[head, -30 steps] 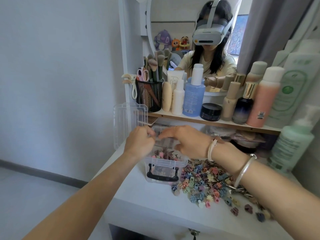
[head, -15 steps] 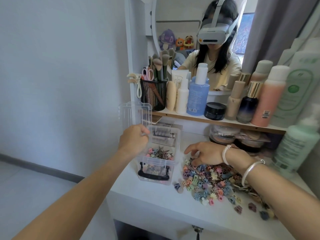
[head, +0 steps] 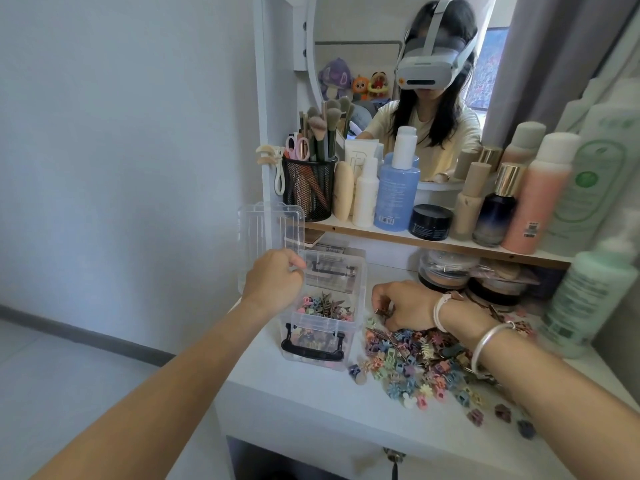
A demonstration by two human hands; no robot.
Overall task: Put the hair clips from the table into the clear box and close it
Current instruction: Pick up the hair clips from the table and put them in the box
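A clear plastic box (head: pixel 360 289) with a black handle stands on the white table, partly filled with small coloured hair clips. Its clear lid (head: pixel 266 230) stands open at the back left. My left hand (head: pixel 273 280) grips the box's left rim, fingers curled over the edge. To the right lies a heap of hair clips (head: pixel 415 362) in many colours. My right hand (head: pixel 403 308) rests on the far edge of the heap, its fingers curled down and pinching some clips.
The white table (head: pixel 311 400) ends close in front and to the left of the box. A wooden shelf (head: pixel 433 240) behind holds bottles, a black jar and a mesh brush cup. Round jars stand under it. A green pump bottle (head: pixel 585 296) stands right. A mirror hangs above.
My right hand left the box opening, moved right and down to the heap of clips, and curled its fingers into it. My left hand stayed at the box's rim.
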